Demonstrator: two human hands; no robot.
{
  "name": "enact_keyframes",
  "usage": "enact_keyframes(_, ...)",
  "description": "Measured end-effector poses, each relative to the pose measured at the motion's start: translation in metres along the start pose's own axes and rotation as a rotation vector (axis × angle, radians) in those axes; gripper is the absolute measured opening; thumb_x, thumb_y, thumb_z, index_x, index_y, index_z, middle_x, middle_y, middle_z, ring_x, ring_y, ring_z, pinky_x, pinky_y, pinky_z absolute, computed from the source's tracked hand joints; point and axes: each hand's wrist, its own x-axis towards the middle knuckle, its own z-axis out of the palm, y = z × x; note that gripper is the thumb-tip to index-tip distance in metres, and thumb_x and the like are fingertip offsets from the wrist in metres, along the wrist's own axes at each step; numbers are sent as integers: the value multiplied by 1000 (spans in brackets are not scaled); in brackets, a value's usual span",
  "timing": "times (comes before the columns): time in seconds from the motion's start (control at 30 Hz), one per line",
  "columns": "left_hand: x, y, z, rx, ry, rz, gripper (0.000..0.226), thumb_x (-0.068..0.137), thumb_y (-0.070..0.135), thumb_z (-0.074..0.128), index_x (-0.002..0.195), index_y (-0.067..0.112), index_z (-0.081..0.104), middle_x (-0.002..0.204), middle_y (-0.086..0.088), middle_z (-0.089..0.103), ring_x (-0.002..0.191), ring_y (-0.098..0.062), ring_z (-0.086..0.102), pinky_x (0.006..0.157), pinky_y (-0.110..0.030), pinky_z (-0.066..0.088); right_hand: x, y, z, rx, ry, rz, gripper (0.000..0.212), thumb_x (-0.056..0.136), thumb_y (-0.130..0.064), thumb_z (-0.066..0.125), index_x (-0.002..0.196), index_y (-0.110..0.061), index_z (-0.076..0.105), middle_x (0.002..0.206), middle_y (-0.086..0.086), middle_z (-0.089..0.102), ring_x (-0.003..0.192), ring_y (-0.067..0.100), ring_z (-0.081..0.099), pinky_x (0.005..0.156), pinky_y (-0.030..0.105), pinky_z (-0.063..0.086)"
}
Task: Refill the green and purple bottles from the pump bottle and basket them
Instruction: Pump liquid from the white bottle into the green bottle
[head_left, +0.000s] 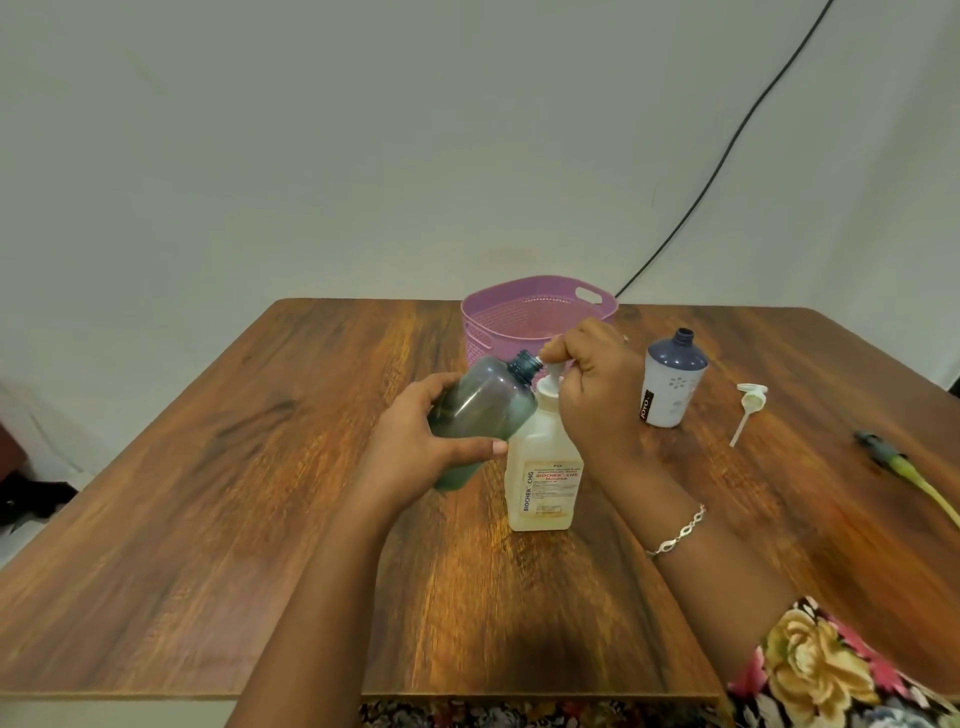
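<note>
Left hand (415, 431): mine, wrapped round the body of the green bottle (483, 410), thumb along the near side, fingers behind. The bottle is lifted off the table (208, 467) and tilted, with its open neck up and to the right. I hold it that way so the mouth meets the spout rather than making the spout come to it. It has no cap on. The inside looks murky and I can't read the fill level.

Pump bottle (545, 467): stands upright on the table just right of the green one, label facing me. It stays planted so pressing down doesn't tip it. Its nozzle (544, 359) sits right at the green bottle's mouth; whether it touches I can't tell.

Basket (493, 322): pink, behind the pump bottle near the far edge, with none of the bottles in it. It's parked close for the drop-off later.

Right hand (592, 374): mine, fingers curled over the pump head and gripping it from above, ready to press. Bracelet (675, 530) on that wrist.

Purple bottle (672, 384): upright on the table to the right of my right hand, apart from it. Its neck is open, so my guess is it's waiting its turn.

White cap (748, 410): has a dip tube and lies on the table just right of the purple bottle, out of the work zone. Further right, a dark cap (878, 452) with a yellowish tube lies near the table edge.

Step, as I judge it: filling green, first of two. Capping and basketing are not done.
</note>
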Motion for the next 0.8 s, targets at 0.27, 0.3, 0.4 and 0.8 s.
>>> enact_keyframes(0.27, 1, 4, 2, -25, -15, -8, 73, 62, 21, 83, 128, 21, 51, 116, 4, 55, 102, -12, 54, 86, -35, 49, 10, -4, -13, 140, -89, 122, 38, 70, -17, 36, 66, 1, 69, 64, 9, 62, 60, 7, 51, 57, 18, 43)
enact_keyframes(0.3, 1, 5, 3, -33, -17, -5, 73, 62, 21, 82, 128, 21, 51, 116, 4, 55, 101, -11, 54, 85, -34, 49, 15, -5, -13, 126, -92, 152, 34, 69, -11, 36, 63, 1, 68, 62, 9, 62, 58, 3, 50, 56, 18, 43)
enact_keyframes(0.4, 0, 4, 4, -35, -23, -4, 71, 62, 20, 82, 126, 22, 51, 115, 4, 54, 101, -11, 53, 85, -34, 49, 12, -3, -9, 80, -35, 104, 28, 67, -5, 38, 57, 0, 64, 57, 9, 60, 55, 13, 51, 53, 21, 40)
enact_keyframes(0.8, 1, 3, 2, -57, -29, 9, 70, 62, 17, 82, 125, 22, 51, 111, 7, 54, 95, -4, 53, 73, -20, 45, 14, -3, -7, -16, -63, 24, 24, 64, 5, 40, 56, -1, 62, 57, 9, 57, 56, 19, 51, 51, 30, 43)
